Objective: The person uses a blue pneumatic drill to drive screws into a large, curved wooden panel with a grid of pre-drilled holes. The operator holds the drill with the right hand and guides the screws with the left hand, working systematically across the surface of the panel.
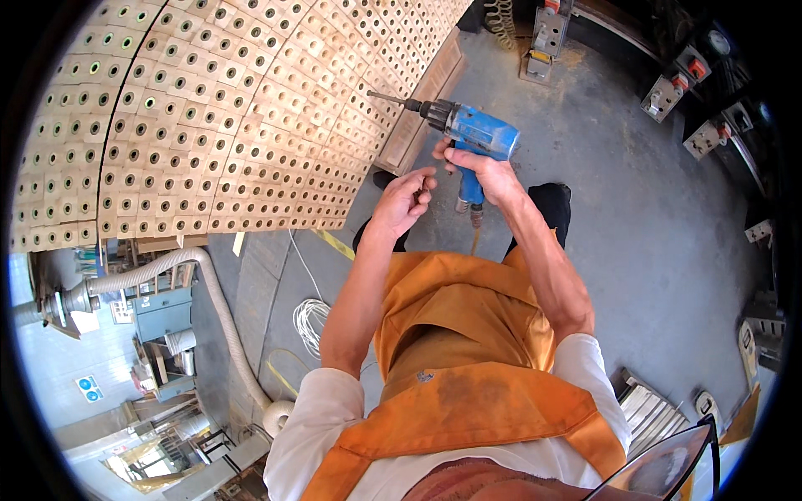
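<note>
A blue pistol-shaped air drill [484, 132] with a black chuck is gripped by its handle in my right hand [494, 174]. Its long bit [386, 98] points left, toward a stack of pale wooden blocks [276, 108]. Each block has a round hole; many holes hold dark metal rings, while those nearer the drill look like bare wood. My left hand [403, 200] hovers just below the bit, apart from the stack. Its fingers are curled together, and a small dark thing seems to lie between them, too small to name.
An air hose [475, 238] hangs from the drill's handle. A wooden base [424, 108] lies along the stack's edge. On the grey floor are a coil of white cable [311, 324] and a ribbed duct [230, 334]. Socket boxes [547, 37] stand at the far right.
</note>
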Motion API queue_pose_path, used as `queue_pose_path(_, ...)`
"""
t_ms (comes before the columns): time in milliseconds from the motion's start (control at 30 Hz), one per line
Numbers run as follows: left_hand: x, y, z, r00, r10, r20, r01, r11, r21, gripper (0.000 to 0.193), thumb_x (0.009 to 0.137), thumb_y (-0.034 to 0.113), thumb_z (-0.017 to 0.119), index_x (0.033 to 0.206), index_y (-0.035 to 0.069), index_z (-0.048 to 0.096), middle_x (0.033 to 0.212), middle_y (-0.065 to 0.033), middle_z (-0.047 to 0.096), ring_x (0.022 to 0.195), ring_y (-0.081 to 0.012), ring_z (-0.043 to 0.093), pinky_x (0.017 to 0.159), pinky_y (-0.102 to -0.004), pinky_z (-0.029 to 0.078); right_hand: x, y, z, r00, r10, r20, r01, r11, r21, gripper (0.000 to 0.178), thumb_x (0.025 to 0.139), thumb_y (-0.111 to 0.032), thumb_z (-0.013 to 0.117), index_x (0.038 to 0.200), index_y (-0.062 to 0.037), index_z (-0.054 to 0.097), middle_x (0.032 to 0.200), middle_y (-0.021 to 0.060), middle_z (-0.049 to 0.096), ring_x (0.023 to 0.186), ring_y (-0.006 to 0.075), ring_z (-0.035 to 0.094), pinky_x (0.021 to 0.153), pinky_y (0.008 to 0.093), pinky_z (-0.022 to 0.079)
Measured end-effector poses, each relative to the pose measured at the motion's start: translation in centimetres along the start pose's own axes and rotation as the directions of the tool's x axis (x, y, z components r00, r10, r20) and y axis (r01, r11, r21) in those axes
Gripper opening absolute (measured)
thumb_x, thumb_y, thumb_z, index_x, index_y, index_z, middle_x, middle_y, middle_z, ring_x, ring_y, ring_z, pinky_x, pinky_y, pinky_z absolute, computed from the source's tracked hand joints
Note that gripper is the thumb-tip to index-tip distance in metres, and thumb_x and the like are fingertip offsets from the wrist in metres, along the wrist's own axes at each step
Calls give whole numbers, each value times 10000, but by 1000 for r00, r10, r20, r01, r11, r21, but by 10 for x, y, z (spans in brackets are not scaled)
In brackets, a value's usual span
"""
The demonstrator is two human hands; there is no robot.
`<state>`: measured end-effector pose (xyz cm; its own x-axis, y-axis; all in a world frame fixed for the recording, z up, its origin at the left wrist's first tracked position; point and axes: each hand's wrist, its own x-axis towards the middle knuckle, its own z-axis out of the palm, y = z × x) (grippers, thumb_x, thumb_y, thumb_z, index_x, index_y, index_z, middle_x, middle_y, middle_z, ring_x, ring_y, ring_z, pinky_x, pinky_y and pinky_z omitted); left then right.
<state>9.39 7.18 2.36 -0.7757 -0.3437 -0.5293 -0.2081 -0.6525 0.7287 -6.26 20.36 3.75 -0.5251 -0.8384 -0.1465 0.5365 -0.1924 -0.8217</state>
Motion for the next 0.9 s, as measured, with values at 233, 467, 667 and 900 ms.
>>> queue_pose_path(233, 11, 39, -2, 969, 225, -102, -240, 956, -168, 202, 978, 229, 513, 1063, 54, 569, 842, -6, 584, 575, -40, 460, 423, -155, 337, -15, 2, -5, 999, -32, -12, 32, 999, -36, 288, 852, -122, 672, 1118, -35, 606, 1045, 103, 670, 1016, 233, 641, 818, 339, 499)
queue_pose_path(467, 27, 49, -9, 973, 232, -25, -231, 948, -218, 245, 947, 210, 570, 1106, 23, 562, 854, -15, 577, 571, -38, 441, 428, -158, 335, -22, -11, -3, 1000, 8, -20, -8, 1000, 14, 273, 858, -119, 662, 1110, -33, 600, 1034, 97, 666, 990, 232, 648, 796, 332, 497)
queue_pose_path(667, 21, 60, 15, 952, 302, 48, -296, 950, -97, 236, 980, 170, 492, 1159, 23, 539, 879, -10, 543, 589, -41, 424, 439, -158, 321, -1, -7, 6, 1000, 20, 14, -21, 998, 65, 286, 846, -110, 665, 1115, -36, 599, 1044, 81, 667, 995, 212, 643, 781, 316, 491)
queue_pose_path(900, 31, 91, 31, 859, 467, -209, -474, 880, 17, 202, 992, 206, 487, 1111, 48, 528, 843, -1, 511, 580, -48, 402, 444, -175, 321, -3, -7, 0, 976, -204, 83, 220, 924, -314, 301, 844, -109, 673, 1133, -53, 612, 1047, 75, 677, 983, 189, 641, 761, 304, 503)
